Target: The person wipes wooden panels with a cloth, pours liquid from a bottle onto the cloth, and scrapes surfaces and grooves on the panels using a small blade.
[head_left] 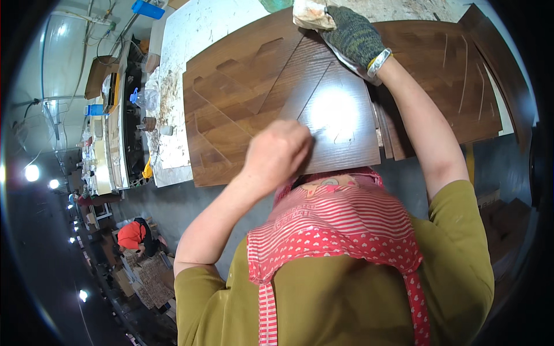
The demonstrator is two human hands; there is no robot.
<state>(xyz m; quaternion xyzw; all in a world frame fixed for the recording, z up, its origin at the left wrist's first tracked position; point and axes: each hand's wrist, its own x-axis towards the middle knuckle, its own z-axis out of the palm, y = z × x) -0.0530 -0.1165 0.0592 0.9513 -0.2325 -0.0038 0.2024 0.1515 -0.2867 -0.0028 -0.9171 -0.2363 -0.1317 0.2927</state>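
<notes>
Nearest, the bare left hand (277,153) is clenched over the near edge of a dark brown wooden panel (340,115); a thin pale tool tip seems to poke from the fist, but what it grips is too small to make out. The panel is glossy, with a bright glare patch and straight grooves, and lies on a white, stained workbench (190,34). Farther off, the gloved right hand (353,37) grasps a stained rag (311,14) at the panel's far edge, partly cut off by the frame.
</notes>
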